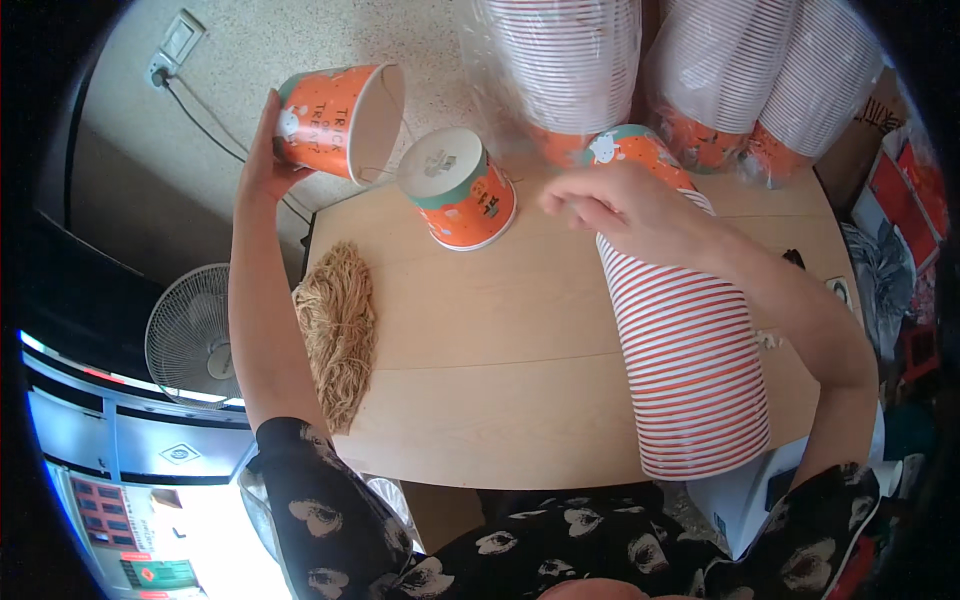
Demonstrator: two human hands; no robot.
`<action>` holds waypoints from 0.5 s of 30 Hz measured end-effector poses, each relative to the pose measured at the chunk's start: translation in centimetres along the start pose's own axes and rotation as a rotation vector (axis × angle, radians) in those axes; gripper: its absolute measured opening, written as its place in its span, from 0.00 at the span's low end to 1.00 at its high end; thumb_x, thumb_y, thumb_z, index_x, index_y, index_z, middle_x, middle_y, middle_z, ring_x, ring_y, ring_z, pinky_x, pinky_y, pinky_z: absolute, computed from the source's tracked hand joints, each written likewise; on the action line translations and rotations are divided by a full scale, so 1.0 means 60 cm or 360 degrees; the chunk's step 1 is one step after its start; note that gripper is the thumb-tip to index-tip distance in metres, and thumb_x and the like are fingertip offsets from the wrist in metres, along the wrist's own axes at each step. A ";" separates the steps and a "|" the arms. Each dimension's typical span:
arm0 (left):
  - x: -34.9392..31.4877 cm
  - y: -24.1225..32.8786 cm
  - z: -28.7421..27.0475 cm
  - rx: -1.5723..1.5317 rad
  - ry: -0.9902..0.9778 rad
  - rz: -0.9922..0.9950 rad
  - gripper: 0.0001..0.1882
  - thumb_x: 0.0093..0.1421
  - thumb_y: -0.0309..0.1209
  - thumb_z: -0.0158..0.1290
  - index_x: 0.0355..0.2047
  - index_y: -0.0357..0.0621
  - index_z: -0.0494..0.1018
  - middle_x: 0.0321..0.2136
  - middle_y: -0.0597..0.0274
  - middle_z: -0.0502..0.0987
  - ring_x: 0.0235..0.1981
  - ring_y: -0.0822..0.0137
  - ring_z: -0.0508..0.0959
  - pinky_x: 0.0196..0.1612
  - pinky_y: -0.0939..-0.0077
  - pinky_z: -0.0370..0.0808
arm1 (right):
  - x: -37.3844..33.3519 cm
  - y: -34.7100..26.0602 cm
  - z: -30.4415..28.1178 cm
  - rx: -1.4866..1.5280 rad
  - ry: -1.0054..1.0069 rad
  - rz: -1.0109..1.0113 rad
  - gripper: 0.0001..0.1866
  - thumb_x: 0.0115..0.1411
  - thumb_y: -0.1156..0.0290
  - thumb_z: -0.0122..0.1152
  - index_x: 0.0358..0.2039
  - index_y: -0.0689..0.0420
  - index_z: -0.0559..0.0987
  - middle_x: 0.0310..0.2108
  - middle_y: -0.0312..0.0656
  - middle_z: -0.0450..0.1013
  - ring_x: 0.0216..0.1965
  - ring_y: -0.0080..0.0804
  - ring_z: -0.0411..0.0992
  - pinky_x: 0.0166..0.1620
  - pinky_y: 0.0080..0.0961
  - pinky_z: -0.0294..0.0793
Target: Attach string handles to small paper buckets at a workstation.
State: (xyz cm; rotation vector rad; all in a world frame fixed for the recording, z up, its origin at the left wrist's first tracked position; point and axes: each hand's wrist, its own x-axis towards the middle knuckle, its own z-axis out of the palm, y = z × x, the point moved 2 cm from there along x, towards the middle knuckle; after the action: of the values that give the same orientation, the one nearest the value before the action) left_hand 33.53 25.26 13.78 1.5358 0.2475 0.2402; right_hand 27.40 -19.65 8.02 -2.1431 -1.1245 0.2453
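Observation:
My left hand (268, 160) grips an orange paper bucket (325, 120) with a green base band, raised at the left and tipped so its white mouth faces right. A thin string (404, 122) loops at its mouth. Below and to its right, a similar bucket (465, 205) stands upside down on the table. My right hand (615, 205) is over the far end of a long nested stack of buckets (690, 360), its fingers curled together; whether they hold anything is hidden. A bundle of tan twine (340, 335) lies at the table's left edge.
Plastic-wrapped bucket stacks (560, 70) stand at the back, with more wrapped stacks (725, 75) to their right. A wall socket (180, 45) with a plugged-in cord is at upper left. A fan (195, 335) stands left of the wooden table (480, 400). Bags and boxes crowd the right side.

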 end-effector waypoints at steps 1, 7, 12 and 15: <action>0.001 0.003 -0.003 0.0013 0.0001 0.0000 0.40 0.54 0.70 0.56 0.55 0.54 0.74 0.46 0.63 0.81 0.48 0.64 0.81 0.48 0.54 0.80 | 0.026 0.009 0.008 -0.0082 0.0162 -0.0225 0.17 0.61 0.84 0.51 0.49 0.62 0.77 0.39 0.49 0.79 0.41 0.39 0.79 0.46 0.32 0.77; -0.016 0.021 0.001 0.0134 0.0069 0.0013 0.41 0.55 0.69 0.56 0.57 0.52 0.72 0.47 0.61 0.80 0.48 0.63 0.81 0.48 0.53 0.80 | 0.209 0.013 0.047 -0.0620 0.0324 -0.0625 0.25 0.56 0.87 0.49 0.55 0.58 0.73 0.49 0.47 0.75 0.49 0.47 0.75 0.46 0.42 0.78; -0.031 0.043 0.030 -0.0002 -0.0308 0.0039 0.40 0.60 0.66 0.52 0.60 0.49 0.69 0.51 0.59 0.79 0.51 0.63 0.80 0.50 0.52 0.81 | 0.301 -0.001 0.060 -0.0926 0.0400 -0.0555 0.27 0.55 0.84 0.53 0.57 0.54 0.69 0.57 0.40 0.69 0.52 0.44 0.73 0.47 0.42 0.79; -0.041 0.058 0.028 0.0058 -0.0274 0.0036 0.41 0.61 0.66 0.50 0.61 0.47 0.67 0.52 0.58 0.78 0.52 0.62 0.80 0.50 0.52 0.81 | 0.330 0.019 0.058 -0.1322 0.0521 -0.0539 0.22 0.56 0.79 0.55 0.53 0.55 0.73 0.56 0.38 0.68 0.51 0.40 0.74 0.45 0.39 0.79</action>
State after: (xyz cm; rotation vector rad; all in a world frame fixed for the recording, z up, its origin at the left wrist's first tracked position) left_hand 31.71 23.01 17.30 1.5858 0.0989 0.1207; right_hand 38.55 -2.87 7.57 -2.4700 -1.5207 -0.8346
